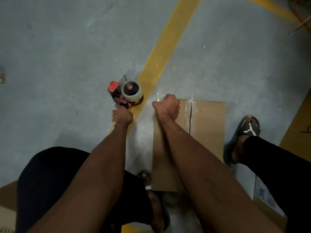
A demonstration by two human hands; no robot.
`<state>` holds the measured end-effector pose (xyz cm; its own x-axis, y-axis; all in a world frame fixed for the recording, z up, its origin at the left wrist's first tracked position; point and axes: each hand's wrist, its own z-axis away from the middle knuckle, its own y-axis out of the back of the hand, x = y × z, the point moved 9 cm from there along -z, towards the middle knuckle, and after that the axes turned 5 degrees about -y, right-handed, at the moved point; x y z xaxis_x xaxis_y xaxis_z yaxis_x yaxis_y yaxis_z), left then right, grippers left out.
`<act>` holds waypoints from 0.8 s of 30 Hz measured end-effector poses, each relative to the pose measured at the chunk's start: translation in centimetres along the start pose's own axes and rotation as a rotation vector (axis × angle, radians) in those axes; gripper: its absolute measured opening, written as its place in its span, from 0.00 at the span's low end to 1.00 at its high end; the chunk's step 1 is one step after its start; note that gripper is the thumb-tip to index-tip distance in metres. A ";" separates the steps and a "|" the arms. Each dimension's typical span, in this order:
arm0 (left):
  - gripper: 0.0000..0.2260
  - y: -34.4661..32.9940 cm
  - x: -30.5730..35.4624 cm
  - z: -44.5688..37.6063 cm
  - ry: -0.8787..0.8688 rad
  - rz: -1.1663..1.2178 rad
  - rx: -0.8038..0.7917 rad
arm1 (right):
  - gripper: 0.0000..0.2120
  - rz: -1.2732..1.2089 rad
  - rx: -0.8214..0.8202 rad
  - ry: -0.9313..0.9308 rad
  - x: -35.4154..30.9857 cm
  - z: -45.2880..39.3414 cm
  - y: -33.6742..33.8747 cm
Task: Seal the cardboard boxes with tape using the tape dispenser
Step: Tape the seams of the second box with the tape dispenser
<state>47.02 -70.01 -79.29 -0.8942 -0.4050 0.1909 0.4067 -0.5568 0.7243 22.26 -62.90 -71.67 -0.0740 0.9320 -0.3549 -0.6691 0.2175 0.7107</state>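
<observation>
Right now the left hand point(122, 115) grips the handle of the dispenser point(125, 92) at the centre of the frame, holding it off the box point(207, 125) and over the grey floor point(58, 47), just beside the yellow line point(170, 39). The right hand point(166, 106) is curled into a fist at the box's upper left corner, seemingly pressing or pinching the clear tape point(186, 106) there — whether the fingers actually trap the film I cannot tell, since they are tucked under. Glossy tape shows across the top edge of the box and beside the centre seam; whether a strand runs from the roll point(132, 91) to the corner is too faint to make out. The box lies flat in the lower middle of the frame, between two sandalled feet, one at mid right point(244, 135) and one at the bottom centre point(151, 190). My guess is the strip is being cut or torn free. The risk from here: if the fist eases while the dispenser pulls away, the tape end may lift off the corner or fold onto itself, leaving a wrinkle. A skewed pull could also tear the film unevenly — or drag the light box across the floor.
</observation>
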 end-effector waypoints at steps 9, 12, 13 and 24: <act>0.24 0.5 1.1 0.3 0.121 0.244 0.144 | 0.19 0.089 0.053 0.065 -0.4 0.1 -0.9; 0.26 1.4 3.6 2.0 0.115 0.411 0.212 | 0.20 0.057 0.033 0.111 0.0 -0.5 -0.9; 0.25 1.2 4.4 2.3 0.052 0.454 0.188 | 0.19 0.028 0.018 0.137 0.1 -0.6 -0.9; 0.18 -2.7 13.5 8.9 -1.017 -0.014 0.167 | 0.26 0.208 -0.010 0.635 2.6 0.4 0.4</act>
<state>32.16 -67.54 -72.81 -0.6652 0.4493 0.5963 0.4335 -0.4177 0.7985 22.11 -60.25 -72.02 -0.6211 0.6020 -0.5018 -0.6002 0.0463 0.7985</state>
